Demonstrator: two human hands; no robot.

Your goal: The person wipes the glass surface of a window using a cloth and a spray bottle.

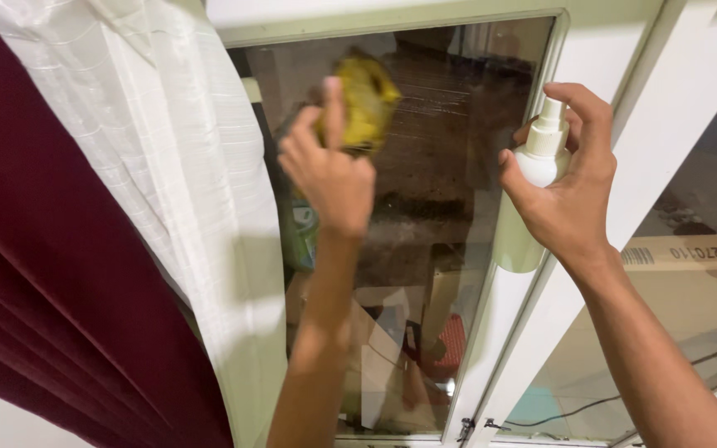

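While the left hand [331,170] presses a yellow cloth [364,101] against the window pane [446,166], the right hand [564,178] grips a white spray bottle [529,187], forefinger on its nozzle, beside the white curtain [168,149].

Dim indoor light; reflective glass [425,207]; yellow cloth [364,101] motion-blurred.

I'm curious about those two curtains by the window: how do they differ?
The white curtain is thin, with a faint woven grid, and hangs next to the window pane. The dark red curtain is plain and opaque, falling in deep folds further left. Both hang pulled aside, left of the left hand.
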